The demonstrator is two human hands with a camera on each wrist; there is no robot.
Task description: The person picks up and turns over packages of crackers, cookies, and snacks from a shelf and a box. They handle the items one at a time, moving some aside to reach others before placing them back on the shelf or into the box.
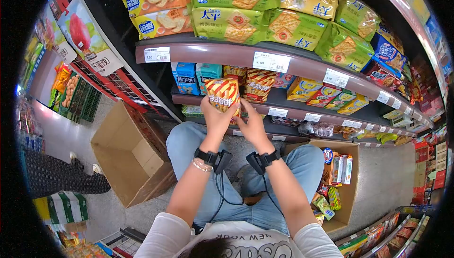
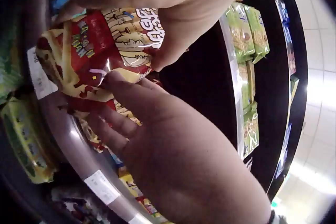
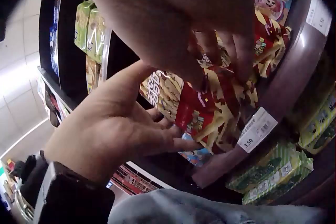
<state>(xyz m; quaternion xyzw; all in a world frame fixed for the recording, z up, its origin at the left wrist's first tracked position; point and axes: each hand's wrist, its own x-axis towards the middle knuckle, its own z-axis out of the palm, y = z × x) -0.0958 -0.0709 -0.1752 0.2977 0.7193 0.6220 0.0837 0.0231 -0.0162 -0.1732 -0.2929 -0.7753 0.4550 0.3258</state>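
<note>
In the head view, the red-and-yellow crinkly plastic snack packet (image 1: 222, 92) is held upright in front of the long purple-brown shelf rail with white price labels (image 1: 294, 114); a matching packet (image 1: 259, 85) stands above that rail, just beside the held one. Handling it well calls for light pressure near the edges, so the contents do not crush, with the printed face square to the rail. The bare left hand (image 1: 216, 118) clasps its lower left part; the bare right hand (image 1: 252, 124) meets its lower right edge. In the left wrist view, beside the rail, the right thumb lies against the packet's front, its fingers bent near the edge, the gap between them narrow. In the right wrist view, near the rail, both hands are clamped on the packet from opposite sides; how firmly the right one pinches, I cannot tell.
</note>
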